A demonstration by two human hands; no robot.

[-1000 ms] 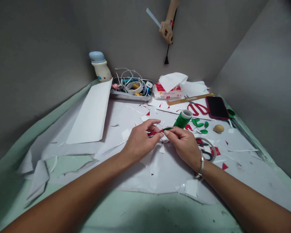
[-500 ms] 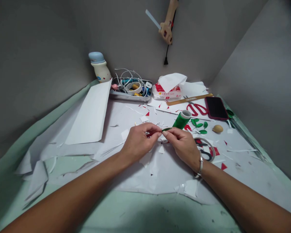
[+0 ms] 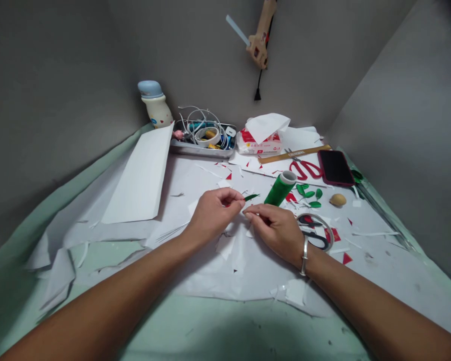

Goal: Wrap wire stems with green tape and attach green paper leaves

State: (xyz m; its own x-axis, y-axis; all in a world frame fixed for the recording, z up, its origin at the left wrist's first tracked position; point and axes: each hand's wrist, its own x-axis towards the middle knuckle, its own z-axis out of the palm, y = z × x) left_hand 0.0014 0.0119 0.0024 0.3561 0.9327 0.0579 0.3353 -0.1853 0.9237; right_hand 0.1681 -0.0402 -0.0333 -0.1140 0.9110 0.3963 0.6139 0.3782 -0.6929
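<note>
My left hand [image 3: 212, 214] is closed in a pinch on a slender green leaf [image 3: 252, 197], whose tip sticks out to the right past the fingertips. A bit of red shows under those fingers. Just right of it, my right hand [image 3: 278, 227] is pinched too, its fingertips a small gap from the left ones; what it holds, if anything, is too small to make out. Behind the right hand stands a spool of green thread [image 3: 279, 190], tilted in view. Several loose green leaves [image 3: 315, 204] lie right of the spool.
Black-handled scissors [image 3: 315, 239] lie by a tape roll [image 3: 329, 230] near my right wrist. Farther back are red scissors [image 3: 306, 170], a phone [image 3: 336, 168], a tissue pack [image 3: 259, 143] and a metal tray [image 3: 203, 149]. White card [image 3: 139, 180] lies left; paper scraps are scattered about.
My right fingertips have come off the green leaf and moved slightly down and left. The leaf stays in my left hand, its tip now uncovered.
</note>
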